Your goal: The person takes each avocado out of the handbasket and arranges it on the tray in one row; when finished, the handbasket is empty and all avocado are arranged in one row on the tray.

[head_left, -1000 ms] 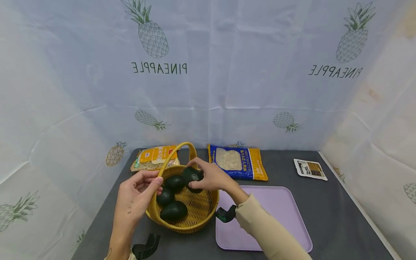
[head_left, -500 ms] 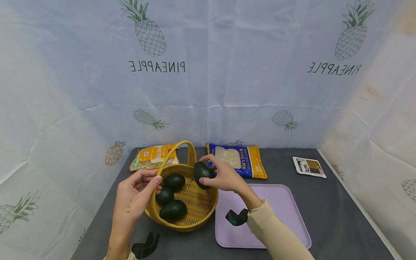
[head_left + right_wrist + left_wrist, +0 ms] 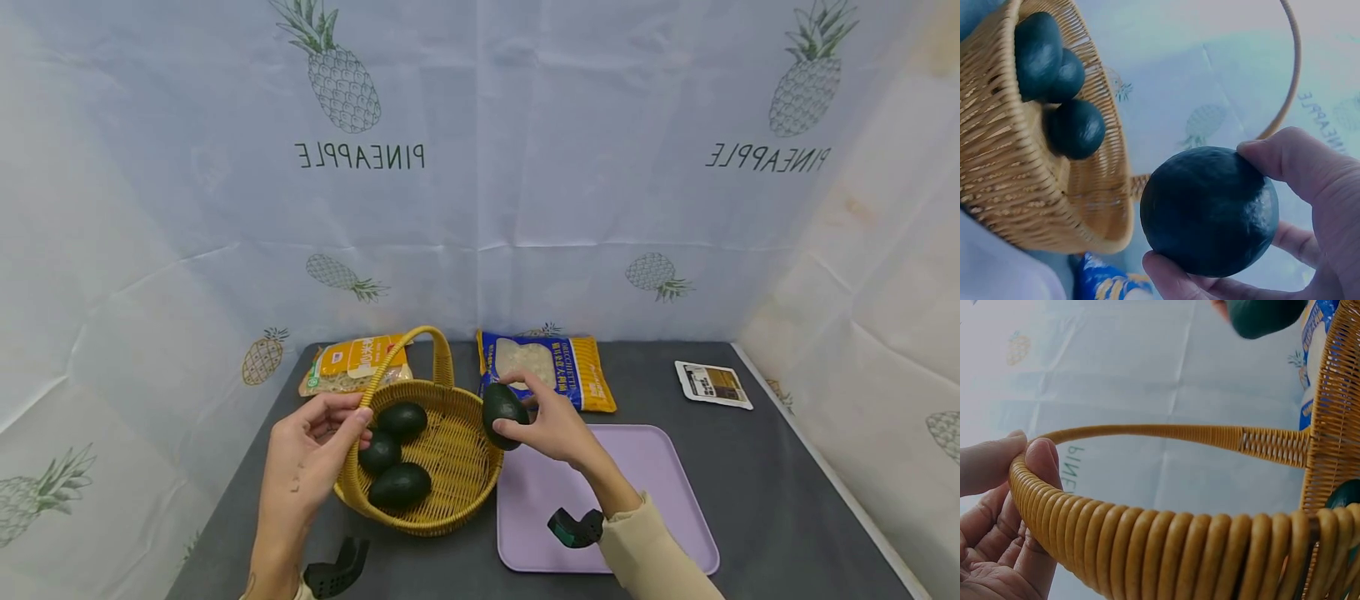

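Note:
A dark green avocado (image 3: 502, 415) is held up by my right hand (image 3: 551, 423), thumb on one side and fingers on the other, just past the right rim of the basket. My left hand (image 3: 318, 450) pinches the handle of the yellow wicker basket (image 3: 450, 517) between thumb and fingers; the left wrist view shows that handle (image 3: 1147, 534) close up. Inside the basket, at its left side, lie three more avocados, the front one (image 3: 400, 486) on its side. In the right wrist view the held avocado (image 3: 1210, 212) hides part of the fingers.
Right of the basket a lilac tray (image 3: 607, 550) lies on the dark table (image 3: 780, 500). Behind stand a blue and orange pasta bag (image 3: 588, 375) and an orange food bag (image 3: 352, 362). A small white and brown pouch (image 3: 714, 385) lies at the far right. A printed cloth hangs around.
My right hand has lifted the avocado out of the basket and carried it right, over the rim towards the tray. My left hand stays on the handle.

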### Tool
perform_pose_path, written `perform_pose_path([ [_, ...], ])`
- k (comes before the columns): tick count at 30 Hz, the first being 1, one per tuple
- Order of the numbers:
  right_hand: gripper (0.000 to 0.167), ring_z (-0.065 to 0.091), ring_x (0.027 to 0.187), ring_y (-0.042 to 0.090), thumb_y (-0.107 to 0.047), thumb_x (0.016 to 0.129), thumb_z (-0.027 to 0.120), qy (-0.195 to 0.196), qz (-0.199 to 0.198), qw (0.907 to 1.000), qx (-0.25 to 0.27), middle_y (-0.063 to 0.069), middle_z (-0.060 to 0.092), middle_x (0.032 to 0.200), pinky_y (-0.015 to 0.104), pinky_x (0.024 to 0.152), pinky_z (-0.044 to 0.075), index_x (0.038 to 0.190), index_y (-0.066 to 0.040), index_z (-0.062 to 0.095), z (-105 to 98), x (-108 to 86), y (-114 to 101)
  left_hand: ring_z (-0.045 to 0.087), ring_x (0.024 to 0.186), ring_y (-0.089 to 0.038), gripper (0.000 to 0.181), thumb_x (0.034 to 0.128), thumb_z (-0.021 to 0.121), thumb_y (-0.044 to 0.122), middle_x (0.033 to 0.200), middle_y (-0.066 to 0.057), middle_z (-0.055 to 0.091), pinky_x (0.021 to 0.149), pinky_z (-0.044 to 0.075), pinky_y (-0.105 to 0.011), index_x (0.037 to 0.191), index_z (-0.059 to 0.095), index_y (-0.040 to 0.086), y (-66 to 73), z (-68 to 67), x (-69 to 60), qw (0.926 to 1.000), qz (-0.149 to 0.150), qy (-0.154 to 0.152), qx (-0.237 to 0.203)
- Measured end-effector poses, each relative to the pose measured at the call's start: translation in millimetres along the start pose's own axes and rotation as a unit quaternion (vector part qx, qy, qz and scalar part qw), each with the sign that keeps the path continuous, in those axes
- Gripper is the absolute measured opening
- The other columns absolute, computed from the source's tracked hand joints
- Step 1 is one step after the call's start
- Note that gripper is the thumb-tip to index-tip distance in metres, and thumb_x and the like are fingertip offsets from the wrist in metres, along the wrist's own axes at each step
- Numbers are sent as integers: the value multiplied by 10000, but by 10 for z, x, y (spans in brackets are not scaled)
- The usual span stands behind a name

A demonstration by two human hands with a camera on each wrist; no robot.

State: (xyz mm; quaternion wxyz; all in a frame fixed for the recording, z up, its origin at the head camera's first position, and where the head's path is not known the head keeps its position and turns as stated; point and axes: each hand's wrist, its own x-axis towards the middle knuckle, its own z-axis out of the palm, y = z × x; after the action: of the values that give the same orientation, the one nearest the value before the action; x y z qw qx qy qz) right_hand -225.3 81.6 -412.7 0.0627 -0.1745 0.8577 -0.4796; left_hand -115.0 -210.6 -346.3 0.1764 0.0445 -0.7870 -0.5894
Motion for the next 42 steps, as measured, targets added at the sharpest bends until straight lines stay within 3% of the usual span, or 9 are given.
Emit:
perform_pose_path([
  [12, 608, 678, 929, 251, -328, 847, 823, -246, 941, 9928, 691, 177, 674, 1118, 404, 738, 636, 1373, -262, 525, 25, -133, 438, 723, 726, -182, 237, 950, 724, 119, 877, 31, 744, 686, 637, -287, 1152, 703, -2, -12, 8, 6, 10000, 74, 10, -14],
  [16, 596, 673, 892, 246, -324, 844, 825, -237, 1086, 9917, 648, 186, 673, 1092, 433, 721, 642, 1357, -251, 531, 48, -178, 534, 721, 722, -169, 241, 949, 724, 115, 876, 29, 742, 686, 637, -288, 1155, 701, -8, -12, 7, 4, 10000, 49, 10, -7],
  [20, 589, 651, 849, 229, -344, 830, 831, -220, 1242, 9906, 525, 154, 679, 1031, 384, 680, 626, 1338, -261, 544, 103, -213, 613, 723, 719, -172, 234, 947, 725, 110, 872, 24, 743, 684, 638, -291, 1149, 702, -5, -11, 8, 2, 10000, 51, 20, -16],
  [28, 612, 634, 770, 190, -360, 815, 827, -378, 1260, 9910, 246, 98, 699, 899, 326, 602, 569, 1342, -224, 545, 241, -263, 696, 722, 714, -171, 221, 944, 728, 106, 857, 18, 744, 681, 638, -294, 1133, 702, -6, -10, 11, 10, 10000, 74, 40, -29],
  [36, 576, 600, 732, 200, -360, 803, 826, -435, 1211, 9917, -37, 96, 677, 890, 307, 579, 494, 1287, -200, 556, 332, -299, 683, 721, 717, -169, 241, 946, 725, 103, 862, 21, 744, 681, 637, -292, 1149, 694, -22, -13, 10, 14, 9999, 89, 15, -48],
  [42, 542, 594, 703, 195, -419, 809, 822, -484, 1240, 9903, -408, 110, 667, 934, 310, 556, 503, 1236, -191, 578, 346, -303, 635, 721, 716, -165, 239, 946, 726, 109, 863, 30, 744, 679, 636, -284, 1145, 694, -21, -2, 7, -2, 9999, 95, -31, -72],
])
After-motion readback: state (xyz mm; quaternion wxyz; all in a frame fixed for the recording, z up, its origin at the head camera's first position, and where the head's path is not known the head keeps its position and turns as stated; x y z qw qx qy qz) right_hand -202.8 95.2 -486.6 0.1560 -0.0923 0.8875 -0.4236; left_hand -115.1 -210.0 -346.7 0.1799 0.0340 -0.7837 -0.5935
